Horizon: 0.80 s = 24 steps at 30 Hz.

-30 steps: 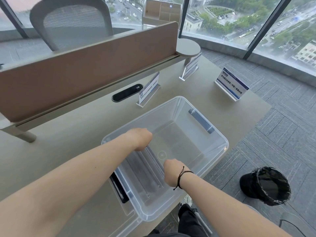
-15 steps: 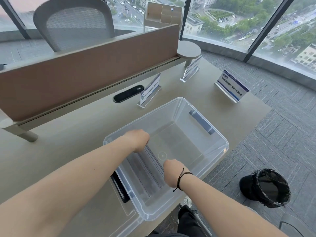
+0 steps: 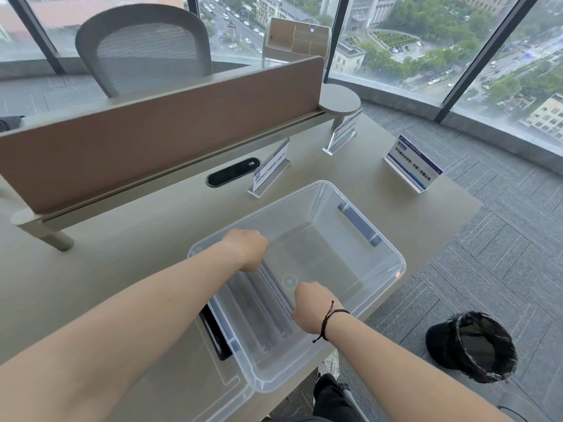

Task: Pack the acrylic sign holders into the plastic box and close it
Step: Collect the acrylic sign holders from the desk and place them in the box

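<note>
Our left hand [image 3: 248, 249] and right hand [image 3: 309, 310] are both down in the plastic box [image 3: 393, 260], each curled on one end of a clear sign holder [image 3: 268, 296] along the near-left wall. We'd say early stage: three more holders, w/ printed cards [image 3: 271, 167] [image 3: 342, 132] [image 3: 412, 162], stand out on the desk [image 3: 106, 263]. Lid [image 3: 210, 400] lies partly under the box, not on. Fingers hidden; holder count inside unclear.

Both hands, left hand [image 3: 248, 249] and right hand [image 3: 310, 312], reach into the clear plastic box [image 3: 384, 254] at the desk's [image 3: 122, 254] near edge, gripping a sign holder [image 3: 269, 300] lying inside, while 3 sign holders [image 3: 269, 167] stand nearer the far edge.
</note>
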Motion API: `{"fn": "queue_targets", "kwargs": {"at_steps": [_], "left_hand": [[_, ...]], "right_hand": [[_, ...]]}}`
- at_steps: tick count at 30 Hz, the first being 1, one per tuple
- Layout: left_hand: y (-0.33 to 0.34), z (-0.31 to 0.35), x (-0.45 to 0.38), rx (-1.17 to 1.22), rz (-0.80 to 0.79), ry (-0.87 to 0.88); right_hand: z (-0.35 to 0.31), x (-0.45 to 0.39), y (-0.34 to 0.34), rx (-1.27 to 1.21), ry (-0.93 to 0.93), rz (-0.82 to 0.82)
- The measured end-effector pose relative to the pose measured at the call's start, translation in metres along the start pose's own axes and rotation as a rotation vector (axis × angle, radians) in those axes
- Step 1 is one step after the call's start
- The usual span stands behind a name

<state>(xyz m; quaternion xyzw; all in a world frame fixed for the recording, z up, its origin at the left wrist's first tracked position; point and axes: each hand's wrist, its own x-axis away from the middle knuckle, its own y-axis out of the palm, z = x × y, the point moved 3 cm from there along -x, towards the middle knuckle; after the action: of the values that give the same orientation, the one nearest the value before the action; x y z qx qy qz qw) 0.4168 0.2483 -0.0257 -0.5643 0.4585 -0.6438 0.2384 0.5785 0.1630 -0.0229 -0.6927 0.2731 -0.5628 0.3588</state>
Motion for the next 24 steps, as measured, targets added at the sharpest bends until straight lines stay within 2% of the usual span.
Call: {"fn": "queue_targets", "kwargs": {"at_steps": [3, 9, 15, 24], "left_hand": [[-0.009, 0.003, 0.001, 0.021, 0.045, 0.021], [-0.049, 0.032, 0.002, 0.101, 0.239, 0.1], [-0.093, 0.059, -0.005, 0.156, 0.377, 0.117], [-0.162, 0.095, -0.087, 0.2, 0.393, 0.042]], "right_hand": [[0.002, 0.007, -0.009, -0.031, -0.017, 0.076], [0.012, 0.019, -0.032, -0.115, -0.025, 0.181], [0.039, 0.01, -0.079, -0.23, -0.064, 0.324], [0.132, -0.051, -0.159, -0.402, -0.145, 0.456]]}}
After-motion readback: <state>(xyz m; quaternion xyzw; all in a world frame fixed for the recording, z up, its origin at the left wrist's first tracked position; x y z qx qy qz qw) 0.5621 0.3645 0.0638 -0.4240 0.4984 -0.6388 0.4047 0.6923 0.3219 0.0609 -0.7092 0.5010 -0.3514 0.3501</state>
